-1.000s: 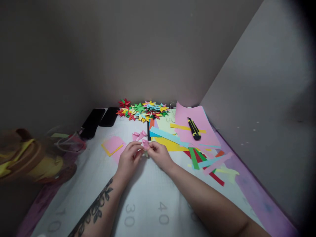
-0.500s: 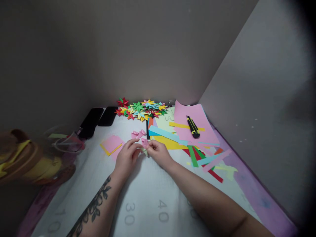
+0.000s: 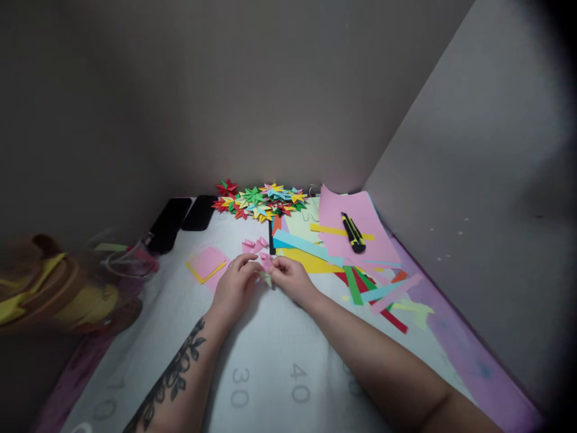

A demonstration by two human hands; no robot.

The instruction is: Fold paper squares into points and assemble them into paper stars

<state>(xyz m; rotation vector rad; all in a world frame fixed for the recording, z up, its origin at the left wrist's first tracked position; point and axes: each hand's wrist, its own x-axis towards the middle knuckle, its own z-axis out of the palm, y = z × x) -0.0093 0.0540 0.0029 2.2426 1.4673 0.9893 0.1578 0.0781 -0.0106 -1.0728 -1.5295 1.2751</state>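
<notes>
Both hands meet over the white cutting mat (image 3: 265, 361). My left hand (image 3: 235, 286) and my right hand (image 3: 292, 280) pinch a small folded pink paper piece (image 3: 265, 262) between their fingertips, with a pale green bit at its lower edge. Two more folded pink pieces (image 3: 253, 245) lie just beyond it. A stack of pink and yellow paper squares (image 3: 206, 263) lies to the left of my left hand.
A heap of multicoloured folded paper stars (image 3: 259, 201) sits at the back. Coloured sheets and strips (image 3: 360, 282) spread to the right, with a black-yellow utility knife (image 3: 353, 233) on a pink sheet. Two dark phones (image 3: 180, 219) lie back left. A blurred yellow-brown object (image 3: 49, 288) is at the left edge.
The hands stay together on the pink piece and shift slightly; the fingers work the paper with small moves. Nothing else has moved.
</notes>
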